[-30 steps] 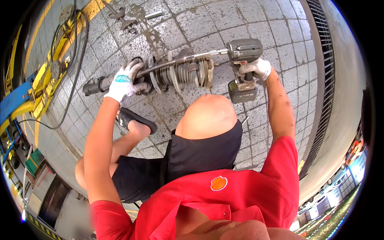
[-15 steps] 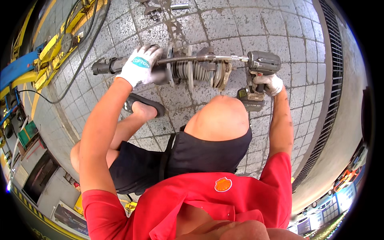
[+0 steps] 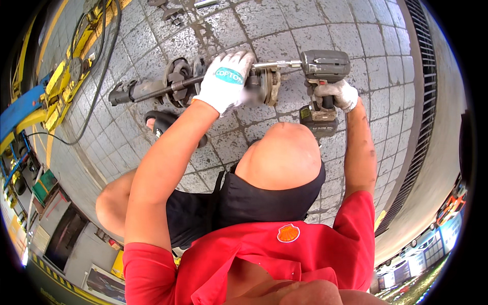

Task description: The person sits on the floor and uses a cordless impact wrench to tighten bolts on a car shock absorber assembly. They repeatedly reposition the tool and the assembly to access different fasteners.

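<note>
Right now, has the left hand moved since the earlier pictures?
Yes: the left hand has moved rightward, farther from the yellow metal arm and nearer the impact wrench.

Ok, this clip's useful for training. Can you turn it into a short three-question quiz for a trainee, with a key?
1. Which hand grips the cordless impact wrench?
2. True or false: the threaded rod stands crosswise to the strut.
3. Choose one. The patch on the back of the gloved left hand is:
A) orange
B) teal
C) black

Key:
1. The right hand, wrapped around the handle.
2. False: the rod runs lengthwise alongside the strut.
3. B.
</note>
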`<state>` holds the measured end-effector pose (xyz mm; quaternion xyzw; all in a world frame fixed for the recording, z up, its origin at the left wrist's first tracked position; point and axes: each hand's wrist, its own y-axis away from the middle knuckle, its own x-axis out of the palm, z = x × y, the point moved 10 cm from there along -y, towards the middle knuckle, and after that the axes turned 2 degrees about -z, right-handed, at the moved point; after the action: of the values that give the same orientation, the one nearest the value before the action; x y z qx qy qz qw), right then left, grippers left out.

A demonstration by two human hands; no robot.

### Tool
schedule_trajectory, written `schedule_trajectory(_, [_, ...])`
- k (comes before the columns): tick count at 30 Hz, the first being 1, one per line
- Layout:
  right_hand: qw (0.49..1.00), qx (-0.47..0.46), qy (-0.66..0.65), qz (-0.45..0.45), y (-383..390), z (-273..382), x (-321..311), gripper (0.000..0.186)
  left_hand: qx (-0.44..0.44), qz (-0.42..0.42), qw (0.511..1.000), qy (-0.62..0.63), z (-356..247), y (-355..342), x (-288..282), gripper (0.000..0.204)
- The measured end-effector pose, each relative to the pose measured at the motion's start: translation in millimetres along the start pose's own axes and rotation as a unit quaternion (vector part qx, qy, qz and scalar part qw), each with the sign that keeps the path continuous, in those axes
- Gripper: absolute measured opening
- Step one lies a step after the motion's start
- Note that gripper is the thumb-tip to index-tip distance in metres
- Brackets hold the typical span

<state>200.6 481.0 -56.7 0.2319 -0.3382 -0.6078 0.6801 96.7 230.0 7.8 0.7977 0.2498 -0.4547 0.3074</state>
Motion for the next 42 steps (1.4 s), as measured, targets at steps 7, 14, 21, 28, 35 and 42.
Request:
schedule_trajectory(7, [0.999,-0.031,0.042,0.009,12.3,-13.8,7.9,0.043,-0.016,-0.011,0.999,-0.039,-7.1,14.0,-1.0,0.092])
schedule_trajectory(14, [0.999,-0.041,0.026,-0.015,30.5,-34.7,10.6,0.042,0.015,0.004,0.997,0.079,-1.1,26.6,10.6,0.079])
schedule_trajectory(21, [0.995,-0.04,0.04,-0.08,40.7,-71.0,12.4,0.037,0.012,-0.066,0.998,-0.004,-16.2,45.6,-6.6,0.083])
schedule_trajectory(28, [0.997,-0.047,-0.029,-0.048,31.5,-87.6,12.4,0.037,-0.143,-0.263,0.941,0.16,1.5,151.8,-4.9,0.06])
schedule_trajectory(35, [0.999,-0.003,0.007,-0.051,30.5,-63.0,10.8,0.031,-0.499,-0.181,0.785,0.319,80.3,167.6,58.3,0.099])
schedule_trajectory(42, [0.999,0.009,0.02,-0.033,15.4,-91.8,2.4,0.03,-0.499,-0.246,0.735,0.387,96.5,144.0,74.8,0.114])
